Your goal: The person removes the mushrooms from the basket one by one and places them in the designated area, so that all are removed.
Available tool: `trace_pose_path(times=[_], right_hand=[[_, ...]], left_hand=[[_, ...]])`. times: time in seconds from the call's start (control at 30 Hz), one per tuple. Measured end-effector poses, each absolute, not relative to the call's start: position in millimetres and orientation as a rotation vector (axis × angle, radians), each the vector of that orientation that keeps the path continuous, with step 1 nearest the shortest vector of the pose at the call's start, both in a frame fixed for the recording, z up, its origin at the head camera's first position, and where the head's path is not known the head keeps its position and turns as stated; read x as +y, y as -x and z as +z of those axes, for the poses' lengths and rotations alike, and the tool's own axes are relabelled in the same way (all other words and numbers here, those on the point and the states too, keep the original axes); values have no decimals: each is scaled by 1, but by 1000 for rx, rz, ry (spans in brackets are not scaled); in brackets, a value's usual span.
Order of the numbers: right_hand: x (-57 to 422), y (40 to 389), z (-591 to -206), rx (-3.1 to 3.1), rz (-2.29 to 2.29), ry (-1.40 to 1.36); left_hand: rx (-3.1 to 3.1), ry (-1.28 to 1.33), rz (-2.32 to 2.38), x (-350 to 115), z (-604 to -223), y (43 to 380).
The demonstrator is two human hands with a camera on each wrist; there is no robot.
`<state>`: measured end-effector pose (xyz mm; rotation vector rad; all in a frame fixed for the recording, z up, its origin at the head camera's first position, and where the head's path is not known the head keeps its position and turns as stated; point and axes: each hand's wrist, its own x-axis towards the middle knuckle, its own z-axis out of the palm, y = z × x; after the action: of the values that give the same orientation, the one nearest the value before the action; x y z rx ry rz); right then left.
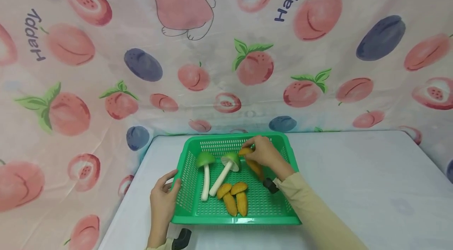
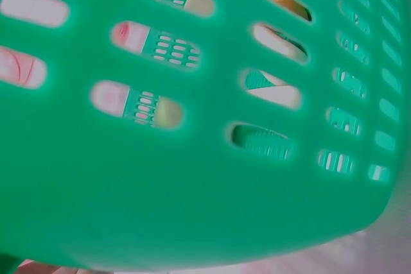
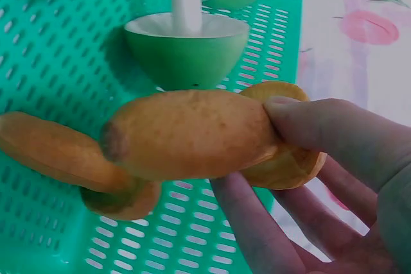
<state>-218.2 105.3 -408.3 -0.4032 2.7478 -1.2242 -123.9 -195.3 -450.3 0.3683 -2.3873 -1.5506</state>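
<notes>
My right hand [image 1: 265, 153] pinches a brown toy mushroom [image 3: 192, 134] between thumb and fingers near its cap, over the right back part of a green basket [image 1: 237, 220]. Below it in the right wrist view, another brown mushroom [image 3: 58, 152] lies on the basket floor. Two yellow-brown mushrooms [image 1: 242, 203] lie side by side near the front. Left of centre are two mushrooms with green caps and long white stems, one at the left [image 1: 206, 181] and one slanting beside it [image 1: 221, 179]. My left hand [image 1: 163, 199] grips the basket's left rim; its fingertips are mostly hidden in the left wrist view.
The basket stands on a white-covered table [image 1: 354, 187], close to a fruit-printed cloth [image 1: 226, 57] that hangs behind and at the left. Slotted basket walls [image 2: 192, 178] rise around the mushrooms. A black wrist device [image 1: 270, 185] sits at my right wrist, over the basket.
</notes>
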Motion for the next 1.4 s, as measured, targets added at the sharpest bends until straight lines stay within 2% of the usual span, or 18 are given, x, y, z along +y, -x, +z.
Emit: trace_pose_path(times=[0.5, 1.4], right_hand=[[113, 209, -391, 2755, -1208, 461], [153, 191, -374, 2903, -1161, 574]], left_hand=[[-2394, -347, -1498, -197, -452, 123], [-2355, -345, -1563, -197, -454, 124]])
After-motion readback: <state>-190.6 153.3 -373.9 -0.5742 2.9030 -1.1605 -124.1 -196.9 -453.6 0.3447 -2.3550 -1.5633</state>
